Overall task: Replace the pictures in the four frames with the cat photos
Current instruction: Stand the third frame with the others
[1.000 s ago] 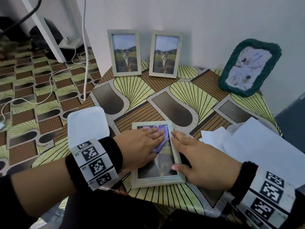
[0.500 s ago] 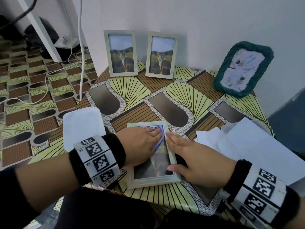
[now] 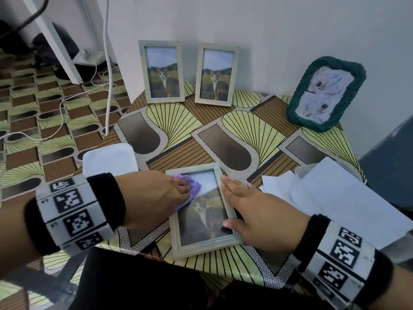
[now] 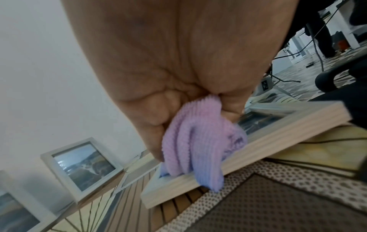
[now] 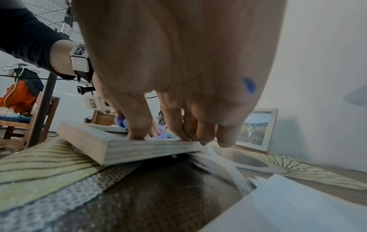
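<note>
A pale wooden frame [image 3: 202, 248] with a cat photo lies flat near the table's front edge. My left hand [image 3: 161, 195] grips a bunched purple cloth [image 3: 194, 186] and presses it on the glass at the upper left corner; the left wrist view shows the cloth [image 4: 194, 141] draped over the frame's edge [image 4: 258, 141]. My right hand [image 3: 252, 209] lies flat with straight fingers [image 5: 174, 122] on the frame's right rail [image 5: 139, 150]. Two matching frames [image 3: 162, 71] [image 3: 215, 73] with cat photos stand against the wall. A green woven frame [image 3: 325, 93] with a pale picture leans at the back right.
Loose white sheets [image 3: 335, 198] lie on the table's right side. A white plastic lid [image 3: 109, 159] sits at the left edge. The table [image 3: 223, 135] carries a patterned cloth; cables run over the floor on the left.
My left hand has slid the purple cloth leftwards across the top of the glass. My right hand has stayed on the frame's right rail.
</note>
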### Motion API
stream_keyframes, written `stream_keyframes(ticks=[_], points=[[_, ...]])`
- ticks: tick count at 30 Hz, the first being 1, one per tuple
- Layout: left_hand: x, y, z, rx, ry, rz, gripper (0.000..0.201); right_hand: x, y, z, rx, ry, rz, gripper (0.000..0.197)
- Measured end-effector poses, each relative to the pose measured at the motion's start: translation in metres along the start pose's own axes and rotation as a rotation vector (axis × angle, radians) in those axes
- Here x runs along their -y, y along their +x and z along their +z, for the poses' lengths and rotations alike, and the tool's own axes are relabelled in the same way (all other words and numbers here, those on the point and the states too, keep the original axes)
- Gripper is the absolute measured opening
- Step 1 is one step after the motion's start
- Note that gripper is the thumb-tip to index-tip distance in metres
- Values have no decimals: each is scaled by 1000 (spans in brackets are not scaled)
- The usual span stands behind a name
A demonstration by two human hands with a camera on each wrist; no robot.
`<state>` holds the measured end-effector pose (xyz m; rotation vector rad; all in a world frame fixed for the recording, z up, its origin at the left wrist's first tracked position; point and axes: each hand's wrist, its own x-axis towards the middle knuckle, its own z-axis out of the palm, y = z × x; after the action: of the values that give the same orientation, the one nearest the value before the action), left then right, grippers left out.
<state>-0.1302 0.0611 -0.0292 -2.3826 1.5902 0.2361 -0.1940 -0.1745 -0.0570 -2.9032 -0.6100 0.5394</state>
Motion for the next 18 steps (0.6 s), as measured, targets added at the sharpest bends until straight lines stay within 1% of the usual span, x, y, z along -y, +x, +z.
stream_keyframes(ticks=[2, 4, 6, 9, 13, 18], points=[[-2, -8, -3, -108, -7, 46, 45, -1, 0, 0, 9, 10, -2, 77], [-7, -16, -1, -75, -159, 55, 44, -2, 1, -1, 13, 18, -6, 78], [-17, -20, 4, -1, -281, 92, 47, -4, 1, -1, 25, 27, -6, 81], [-31, -19, 8, 13, -359, 151, 49, -7, 1, -2, 36, 32, -13, 82], [-39, -11, 7, 60, -338, 97, 51, -9, -1, -1, 40, -3, -31, 81], [-38, 5, 10, 48, -294, -21, 52, -12, -3, 2, 46, 27, -33, 88]])
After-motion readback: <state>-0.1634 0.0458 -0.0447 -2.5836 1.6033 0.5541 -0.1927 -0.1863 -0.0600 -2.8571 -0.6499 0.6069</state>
